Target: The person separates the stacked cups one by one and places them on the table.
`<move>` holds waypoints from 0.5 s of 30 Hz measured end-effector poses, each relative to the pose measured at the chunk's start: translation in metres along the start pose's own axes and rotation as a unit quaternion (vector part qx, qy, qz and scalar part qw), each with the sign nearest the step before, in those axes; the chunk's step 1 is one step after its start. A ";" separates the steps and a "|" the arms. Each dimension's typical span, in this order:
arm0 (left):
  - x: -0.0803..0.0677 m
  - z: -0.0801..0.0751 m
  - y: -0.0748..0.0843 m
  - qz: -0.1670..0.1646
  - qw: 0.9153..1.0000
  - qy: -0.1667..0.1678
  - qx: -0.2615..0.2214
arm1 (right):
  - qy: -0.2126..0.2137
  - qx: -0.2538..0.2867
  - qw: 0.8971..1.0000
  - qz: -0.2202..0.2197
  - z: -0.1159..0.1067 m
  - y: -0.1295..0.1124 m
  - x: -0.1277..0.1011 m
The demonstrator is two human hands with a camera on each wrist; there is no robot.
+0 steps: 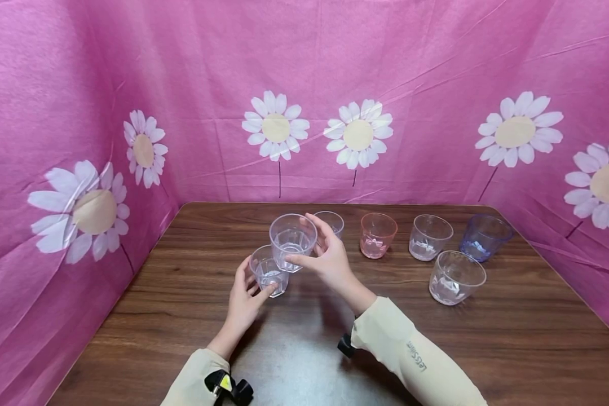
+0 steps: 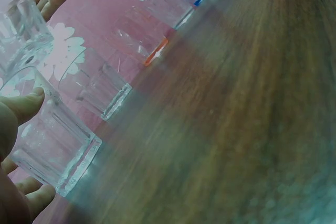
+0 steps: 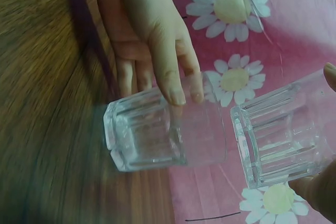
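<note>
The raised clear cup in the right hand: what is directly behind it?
Behind the raised clear cup, held by the right hand, another clear cup stands on the table; its lower left part is covered.

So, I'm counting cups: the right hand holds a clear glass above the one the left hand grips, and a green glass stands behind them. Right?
Not quite: no green glass. A pink glass stands there, per the head view. The right hand does hold a clear glass above the left hand's glass.

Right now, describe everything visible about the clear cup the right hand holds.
The raised cup is a clear, faceted tumbler that looks like plastic or glass, empty and upright. The right hand grips its side with thumb and fingers, above and just behind the lower clear cup, which the left hand holds on the table.
</note>
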State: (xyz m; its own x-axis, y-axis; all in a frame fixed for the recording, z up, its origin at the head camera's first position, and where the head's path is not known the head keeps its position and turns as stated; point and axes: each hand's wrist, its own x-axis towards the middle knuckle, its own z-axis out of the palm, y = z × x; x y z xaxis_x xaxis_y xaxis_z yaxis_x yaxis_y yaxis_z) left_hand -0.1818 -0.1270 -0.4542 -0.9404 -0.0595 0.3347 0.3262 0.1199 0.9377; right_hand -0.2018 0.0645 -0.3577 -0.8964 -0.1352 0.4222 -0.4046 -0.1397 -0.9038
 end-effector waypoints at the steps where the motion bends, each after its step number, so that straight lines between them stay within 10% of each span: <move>1: 0.000 0.000 0.000 0.000 1.000 0.000 0.000 | 0.001 -0.003 1.000 0.002 -0.002 0.000 -0.001; 15: 0.000 0.001 0.001 -0.002 1.000 0.004 -0.006 | 0.010 0.002 0.999 0.036 -0.033 -0.001 -0.014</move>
State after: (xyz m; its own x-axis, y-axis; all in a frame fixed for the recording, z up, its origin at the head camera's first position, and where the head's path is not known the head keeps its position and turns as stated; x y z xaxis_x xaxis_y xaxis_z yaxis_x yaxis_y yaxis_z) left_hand -0.1819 -0.1258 -0.4534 -0.9412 -0.0675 0.3310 0.3229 0.1082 0.9402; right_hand -0.1954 0.0991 -0.3651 -0.9266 -0.1246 0.3547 -0.3386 -0.1337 -0.9314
